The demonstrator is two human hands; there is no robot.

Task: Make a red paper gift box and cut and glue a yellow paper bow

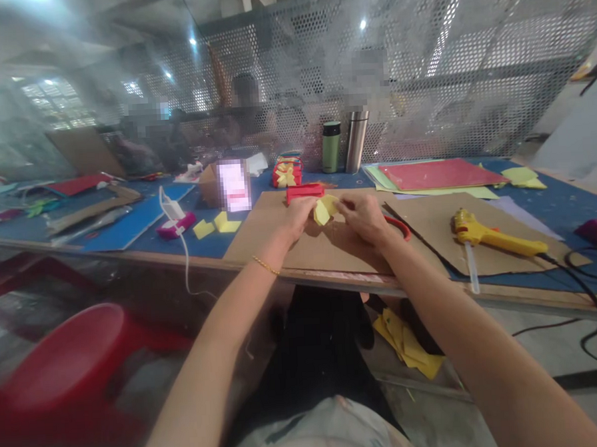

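A worker's left hand (298, 218) and right hand (364, 219) meet above a brown cardboard sheet (280, 248) on the blue tabletop (552, 203), both pinching a small folded piece of yellow paper (324, 210) held between their fingertips. Yellow paper scraps (407, 344) lie on the floor below. To the right rests a yellow hot glue gun (489, 235). Just beyond the hands sits a red tool (304, 192), then a ribboned gift box (286, 171); farther back stand two flasks (344, 145) against perforated mesh.
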